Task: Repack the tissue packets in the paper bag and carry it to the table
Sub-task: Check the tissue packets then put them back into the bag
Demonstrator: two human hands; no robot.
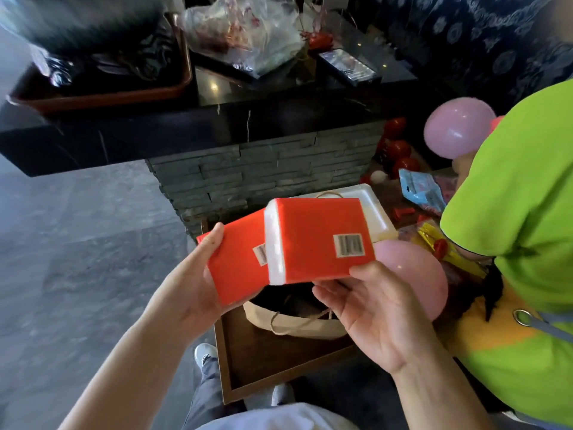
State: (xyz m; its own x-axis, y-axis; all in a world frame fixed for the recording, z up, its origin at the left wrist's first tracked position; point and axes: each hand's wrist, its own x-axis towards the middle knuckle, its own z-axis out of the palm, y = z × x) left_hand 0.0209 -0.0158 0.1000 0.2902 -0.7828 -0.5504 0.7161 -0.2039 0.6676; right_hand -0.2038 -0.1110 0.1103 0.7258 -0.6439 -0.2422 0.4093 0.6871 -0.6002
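I hold two red tissue packets with white ends and barcode stickers above an open brown paper bag. My left hand grips the left packet by its left edge. My right hand holds the right packet from underneath, thumb on its lower right corner. The right packet overlaps the left one. The bag stands on a low brown wooden tray on the floor, its mouth open and twine handles hanging over the rim. Its inside is dark.
A black marble counter on a stone base stands ahead, carrying a brown tray, plastic bags and a phone. A person in a green shirt crouches at right. Pink balloons, red balloons, a white foam box and wrappers lie around.
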